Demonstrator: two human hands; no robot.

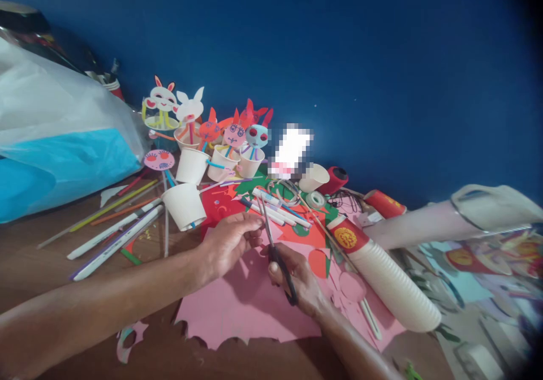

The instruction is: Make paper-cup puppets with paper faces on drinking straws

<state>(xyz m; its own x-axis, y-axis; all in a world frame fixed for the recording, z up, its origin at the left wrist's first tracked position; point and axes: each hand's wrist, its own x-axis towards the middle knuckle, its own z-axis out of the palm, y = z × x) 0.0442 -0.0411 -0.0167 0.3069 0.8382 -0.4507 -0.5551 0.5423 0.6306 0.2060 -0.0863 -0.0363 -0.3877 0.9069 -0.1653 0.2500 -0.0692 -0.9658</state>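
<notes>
My right hand (299,278) grips a pair of scissors (290,289) by its black handles. The slim metal blades point up and away from me, slightly apart. Close by the blades, my left hand (231,238) has its thumb and fingers drawn together; whatever they pinch is too small or hidden to make out. Beneath both hands lies a large pink paper sheet (237,318) with scalloped cuts along its near edge. Just beyond the hands, several white markers (271,213) rest on red and orange paper.
Paper cups with cut-out animal faces (235,137) stand at the back. A tipped white cup (184,206) is left of the sheet. A long stack of paper cups (392,281) lies on the right. Markers and straws (116,244) cover the left, beside a plastic bag (68,159).
</notes>
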